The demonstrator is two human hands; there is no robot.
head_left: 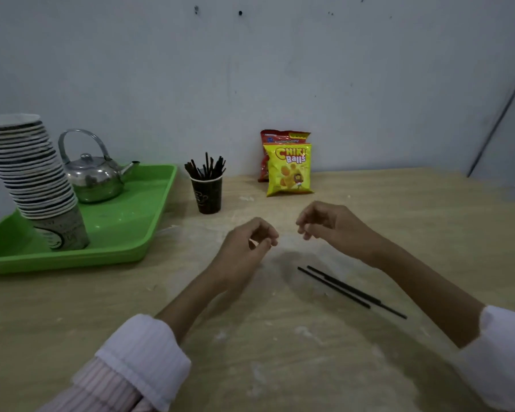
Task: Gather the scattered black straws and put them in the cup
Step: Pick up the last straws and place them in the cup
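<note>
The big wooden table [369,209] holds everything, and on its left side sits a green tray [149,203] with a shiny kettle [94,179] and a tall leaning stack of paper cups [30,173]. At the back, near the wall, a yellow snack bag [289,171] leans in front of a red snack bag [280,136]. Between the tray and the bags stands the dark cup [208,196], and it already has a bunch of black straws [205,168] poking out of the top. Most of the job looks done. Both hands float over the middle of the table, near each other but not touching. The left hand [250,242] has its fingers curled in loosely, and I see nothing in it. The right hand [327,224] is curled the same way, and it looks like it holds nothing too. Two loose straws [351,291] lie flat on the table, side by side, close below the right arm and well apart from the cup. I think the next thing to do is pick those two up. The right hand is closer, so it should come down on them. They are thin and lie flat, so it may help to pinch them near one end and lift both together. Then carry them across to the cup and drop them in end first, going gently, because the cup is light and could tip over.
</note>
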